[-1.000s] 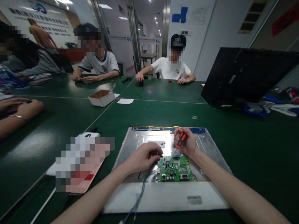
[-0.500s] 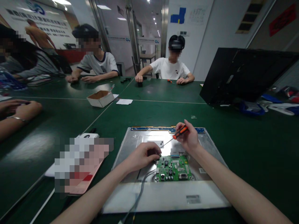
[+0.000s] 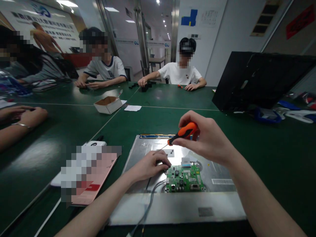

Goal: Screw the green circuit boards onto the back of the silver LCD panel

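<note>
My right hand (image 3: 209, 136) grips an orange and black screwdriver (image 3: 185, 130), raised over a flat metal panel (image 3: 133, 154). The thin shaft slants down to the left, and its tip comes close to the back of my left hand's fingers. My left hand (image 3: 149, 167) rests on the panel with curled fingers at the upper left corner of a green circuit board (image 3: 185, 179); what lies between the fingertips is hidden. Grey cables (image 3: 151, 202) run from the board's left side over the panel's near edge. A blue circuit strip (image 3: 156, 136) lines the far edge.
A pink item (image 3: 105, 174) and a white device (image 3: 98, 144) lie left of the panel. Further off are an open box (image 3: 108, 104), a white paper (image 3: 132, 108) and a large black monitor (image 3: 256, 82). Co-workers sit at the green table, one co-worker's hands (image 3: 33, 117) at left.
My right hand has moved up and turned, bringing the screwdriver higher with its tip further left. My left hand stays at the board's corner. Across the table, a co-worker's hand moved slightly left.
</note>
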`<state>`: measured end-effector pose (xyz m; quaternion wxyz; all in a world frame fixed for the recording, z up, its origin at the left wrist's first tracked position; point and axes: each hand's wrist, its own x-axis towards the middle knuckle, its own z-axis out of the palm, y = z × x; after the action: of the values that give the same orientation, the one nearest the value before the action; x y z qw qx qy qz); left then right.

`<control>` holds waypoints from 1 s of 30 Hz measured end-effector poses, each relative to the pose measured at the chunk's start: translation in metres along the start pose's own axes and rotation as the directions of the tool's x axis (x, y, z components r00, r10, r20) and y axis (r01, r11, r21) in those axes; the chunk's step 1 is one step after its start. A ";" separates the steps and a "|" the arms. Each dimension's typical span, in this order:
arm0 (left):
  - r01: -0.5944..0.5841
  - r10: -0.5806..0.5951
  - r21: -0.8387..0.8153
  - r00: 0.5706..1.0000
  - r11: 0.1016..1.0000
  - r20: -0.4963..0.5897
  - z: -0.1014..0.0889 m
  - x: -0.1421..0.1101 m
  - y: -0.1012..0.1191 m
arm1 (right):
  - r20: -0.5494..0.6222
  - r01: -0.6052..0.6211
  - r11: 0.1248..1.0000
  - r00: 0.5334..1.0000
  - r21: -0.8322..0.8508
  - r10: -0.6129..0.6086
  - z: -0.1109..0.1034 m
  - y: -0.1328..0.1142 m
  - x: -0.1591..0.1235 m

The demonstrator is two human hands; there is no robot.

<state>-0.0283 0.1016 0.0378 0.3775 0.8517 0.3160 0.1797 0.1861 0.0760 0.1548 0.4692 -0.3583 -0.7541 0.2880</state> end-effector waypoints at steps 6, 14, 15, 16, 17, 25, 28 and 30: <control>0.011 -0.011 -0.030 1.000 0.999 0.017 -0.001 0.000 -0.001 | 0.169 0.093 0.973 0.984 -0.211 -0.058 -0.006 0.008 -0.015; 0.004 -0.004 -0.038 1.000 0.999 0.013 0.000 0.001 -0.005 | 0.367 0.141 0.890 0.930 -0.433 0.032 0.011 0.015 -0.013; -0.002 0.002 -0.040 1.000 0.999 0.008 0.000 0.001 -0.006 | 0.379 0.147 0.889 0.925 -0.433 0.031 0.012 0.014 -0.012; -0.009 0.009 -0.042 1.000 0.999 0.004 0.000 0.001 -0.007 | 0.389 0.154 0.889 0.921 -0.432 0.029 0.013 0.014 -0.012; -0.015 0.015 -0.046 1.000 0.999 0.004 0.000 0.001 -0.007 | 0.396 0.159 0.887 0.918 -0.433 0.029 0.014 0.014 -0.012; -0.023 0.024 -0.077 1.000 0.997 0.005 0.000 0.002 -0.008 | 0.428 0.178 0.870 0.903 -0.460 0.042 0.016 0.016 -0.011; -0.028 0.028 -0.069 1.000 0.997 0.007 0.001 0.002 -0.011 | 0.432 0.193 0.862 0.901 -0.469 0.033 0.017 0.016 -0.011; -0.033 0.033 -0.072 0.999 0.997 0.002 0.002 0.002 -0.013 | 0.429 0.208 0.855 0.903 -0.475 0.019 0.018 0.017 -0.011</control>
<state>-0.0309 0.1082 0.0267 0.4056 0.8429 0.2945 0.1958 0.1773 0.0745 0.1290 0.1989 -0.3609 -0.9026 0.1242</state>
